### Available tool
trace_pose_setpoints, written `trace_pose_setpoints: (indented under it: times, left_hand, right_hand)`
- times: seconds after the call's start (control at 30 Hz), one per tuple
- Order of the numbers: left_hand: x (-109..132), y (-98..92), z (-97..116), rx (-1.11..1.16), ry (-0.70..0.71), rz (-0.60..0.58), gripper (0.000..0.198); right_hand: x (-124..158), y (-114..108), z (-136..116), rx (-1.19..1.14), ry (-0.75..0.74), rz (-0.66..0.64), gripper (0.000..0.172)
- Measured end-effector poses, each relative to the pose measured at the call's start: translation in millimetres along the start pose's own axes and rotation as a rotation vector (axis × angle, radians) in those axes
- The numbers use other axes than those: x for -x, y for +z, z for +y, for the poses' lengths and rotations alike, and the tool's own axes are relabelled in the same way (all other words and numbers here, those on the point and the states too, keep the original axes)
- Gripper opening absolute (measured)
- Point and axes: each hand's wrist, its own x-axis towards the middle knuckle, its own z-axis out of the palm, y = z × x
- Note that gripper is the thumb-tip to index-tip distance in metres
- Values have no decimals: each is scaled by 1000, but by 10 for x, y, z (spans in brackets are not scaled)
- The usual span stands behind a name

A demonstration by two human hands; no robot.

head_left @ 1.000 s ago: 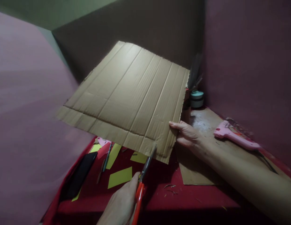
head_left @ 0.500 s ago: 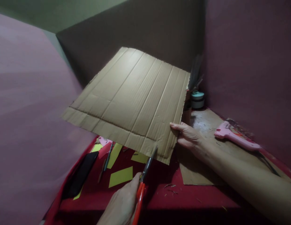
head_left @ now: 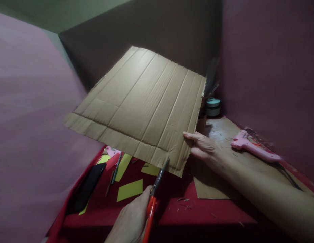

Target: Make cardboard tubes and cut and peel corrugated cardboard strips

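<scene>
My right hand [head_left: 203, 144] grips a large creased sheet of cardboard [head_left: 144, 101] near its right lower corner, thumb on top. The sheet is held up and tilted above the table. My left hand [head_left: 133, 216] is closed around red-handled scissors [head_left: 151, 206], the fingers partly hidden behind the handles. The scissors' blades reach the sheet's near edge, one of them lying over its face close to the right corner. How far the blades are apart I cannot make out.
On the red tablecloth [head_left: 172, 216] lie a black phone [head_left: 89, 185], yellow paper pieces [head_left: 130, 190] and a pencil [head_left: 116, 168]. A pink glue gun [head_left: 255, 147] rests on another cardboard piece [head_left: 215, 189] at the right. Behind it stands a round container with a teal lid [head_left: 212, 103].
The cardboard's far and left edges have risen slightly. Both hands stay almost where they were, with the scissors at the same place on the near edge.
</scene>
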Motion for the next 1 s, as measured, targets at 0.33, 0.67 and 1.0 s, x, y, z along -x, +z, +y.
trace_pose_setpoints:
  times: [0.33,0.67,1.0]
  left_hand:
    - [-2,56,-36,122,-192,-2,38]
    - [-69,90,-20,354,-399,-19,54]
    - [-70,94,-56,255,-359,-61,53]
  right_hand:
    - [44,22,-11,-13,-3,64,28]
    - [66,55,-25,-4,21,50,31]
    - [73,67,-37,-3,13,54,30]
